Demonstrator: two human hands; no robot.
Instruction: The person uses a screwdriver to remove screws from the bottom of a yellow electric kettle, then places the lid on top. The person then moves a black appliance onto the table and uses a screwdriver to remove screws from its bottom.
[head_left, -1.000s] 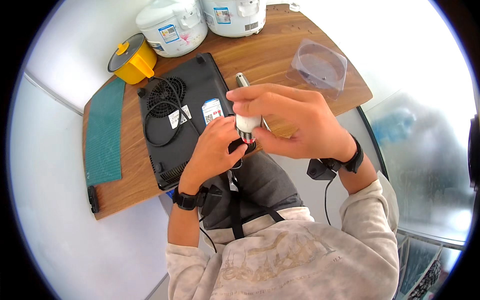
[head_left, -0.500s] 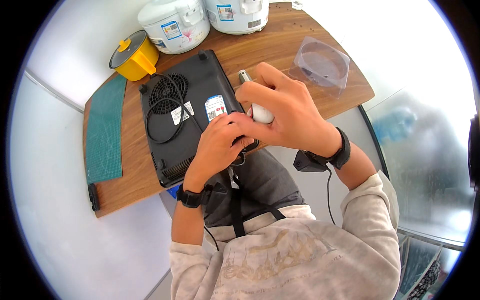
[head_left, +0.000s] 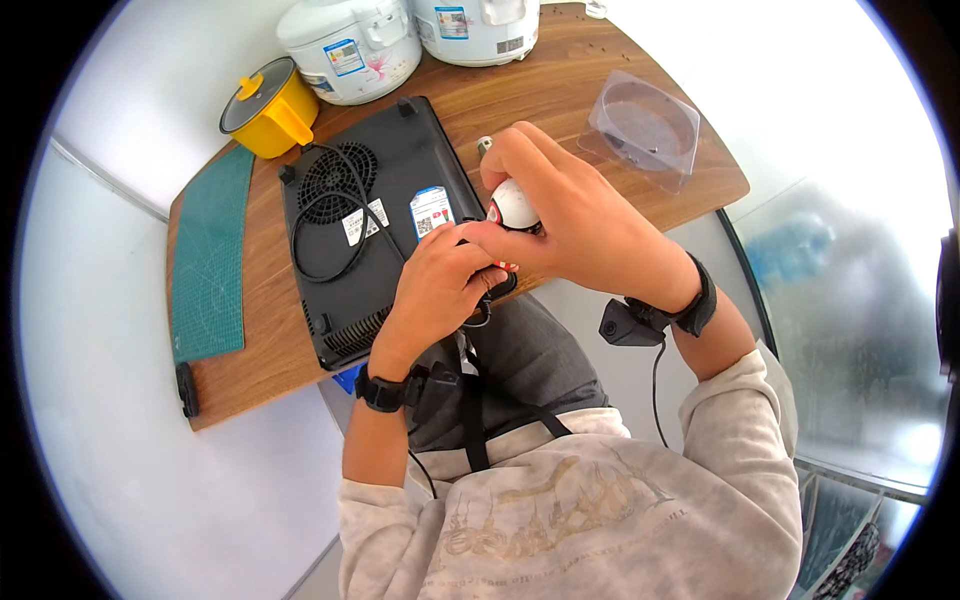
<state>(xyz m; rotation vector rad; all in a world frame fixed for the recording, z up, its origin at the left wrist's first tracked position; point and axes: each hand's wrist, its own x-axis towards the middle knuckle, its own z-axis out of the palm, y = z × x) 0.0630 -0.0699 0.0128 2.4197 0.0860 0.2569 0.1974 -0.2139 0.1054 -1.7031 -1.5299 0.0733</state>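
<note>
A black induction cooker (head_left: 385, 260) lies upside down on the table, its round fan grille and stickers facing up. My right hand (head_left: 570, 215) is closed round a white, round-ended object with a red ring (head_left: 513, 207), over the cooker's right edge; most of that object is hidden. My left hand (head_left: 440, 285) is closed at the cooker's near right corner, its fingertips meeting my right hand. A small red and white bit (head_left: 508, 267) shows by the left fingertips; what they grip is hidden. A metal-ended piece (head_left: 485, 145) shows just beyond my right hand.
The cooker's black cord (head_left: 362, 240) loops over its underside. A green cutting mat (head_left: 212, 260) lies at the left, and a yellow pot (head_left: 275, 115) stands behind it. Two white rice cookers (head_left: 350, 55) stand at the back. A clear plastic tray (head_left: 645, 135) lies at the right.
My right hand has shifted and turned slightly, showing more of the white object and its red ring. A red and white bit now shows by the left fingertips. My left hand stays nearly in place.
</note>
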